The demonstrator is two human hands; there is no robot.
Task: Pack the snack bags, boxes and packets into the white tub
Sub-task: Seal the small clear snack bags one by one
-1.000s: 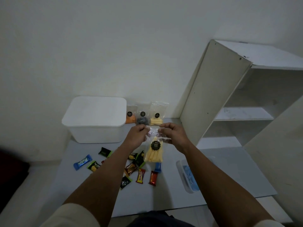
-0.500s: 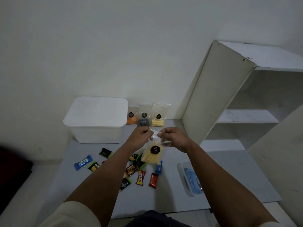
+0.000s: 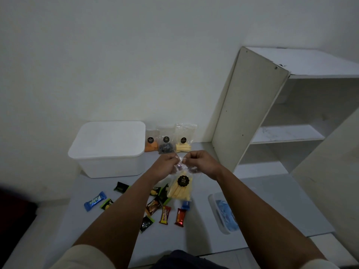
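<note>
Grip: your left hand (image 3: pixel 168 164) and right hand (image 3: pixel 198 162) pinch the bag (image 3: pixel 180 186) by its top, likely so it hangs clear | Where: bag in the air above the packets (image 3: pixel 155 207), right of the lidded tub (image 3: pixel 108 148) | Next: lid looks to block packing.

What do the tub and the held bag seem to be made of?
Tub: probably plastic, matte white; smooth walls, rounded corners, a lid of the same white on top.
Bag: thin clear plastic film, glossy; the yellow sticks inside show through, and its top crinkles where the left hand and right hand pinch it.
</note>
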